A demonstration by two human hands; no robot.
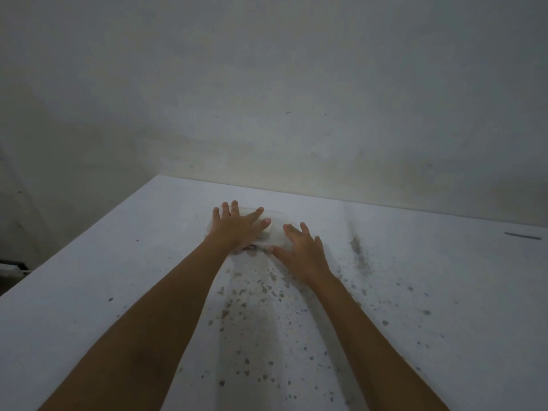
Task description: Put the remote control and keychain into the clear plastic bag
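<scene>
A clear plastic bag [277, 229] lies flat on the white table [118, 292], near its far edge. A pale remote control [266, 232] shows between my hands; the picture is too dim to tell whether it is inside the bag or under it. A small dark piece, probably the keychain [251, 248], peeks out at the bag's near edge. My left hand [235, 225] lies flat with fingers spread on the bag's left part and covers most of the remote. My right hand [304, 247] rests flat with fingers apart on the bag's right side.
The table top is stained with dark specks down its middle and a smear [357, 247] to the right of my hands. A thin dark strip [522, 236] lies at the far right. A grey wall [267, 99] rises right behind the table's far edge.
</scene>
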